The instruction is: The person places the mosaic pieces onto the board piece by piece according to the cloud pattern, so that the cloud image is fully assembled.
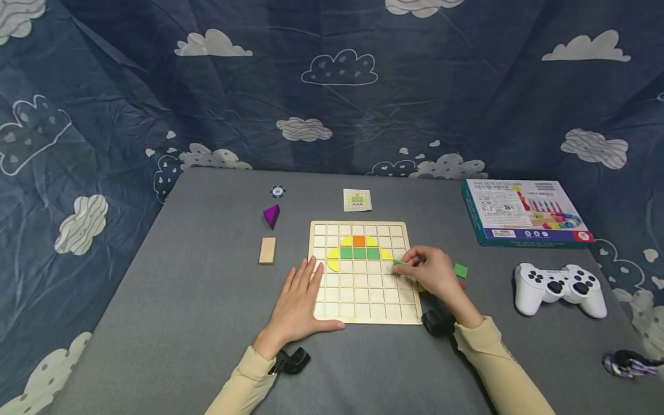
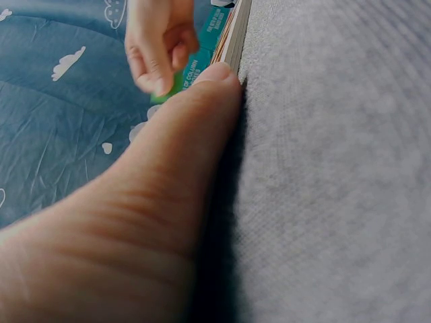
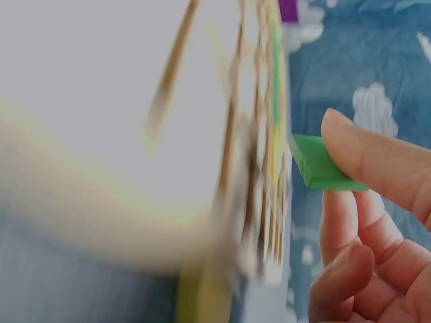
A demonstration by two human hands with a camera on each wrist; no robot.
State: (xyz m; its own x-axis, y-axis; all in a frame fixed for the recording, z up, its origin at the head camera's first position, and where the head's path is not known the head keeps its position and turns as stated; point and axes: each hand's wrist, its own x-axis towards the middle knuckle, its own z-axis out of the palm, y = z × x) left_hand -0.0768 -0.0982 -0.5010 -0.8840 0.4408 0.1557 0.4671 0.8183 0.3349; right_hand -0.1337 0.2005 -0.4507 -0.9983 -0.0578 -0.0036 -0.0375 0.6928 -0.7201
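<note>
Head cam: your left hand (image 1: pixel 298 305) is lying straight-fingered at the left edge of the board (image 1: pixel 368 295), your right hand (image 1: pixel 429 272) is pinching a green tile (image 1: pixel 399 263) near the right edge. Left wrist: it's peeking past your left thumb (image 2: pixel 178 134). Right wrist: you're clearly clamping it.

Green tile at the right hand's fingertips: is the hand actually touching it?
Touching. The right wrist view shows it: the right hand pinches the green tile, its thumb lying on one face and fingers against the underside.
</note>
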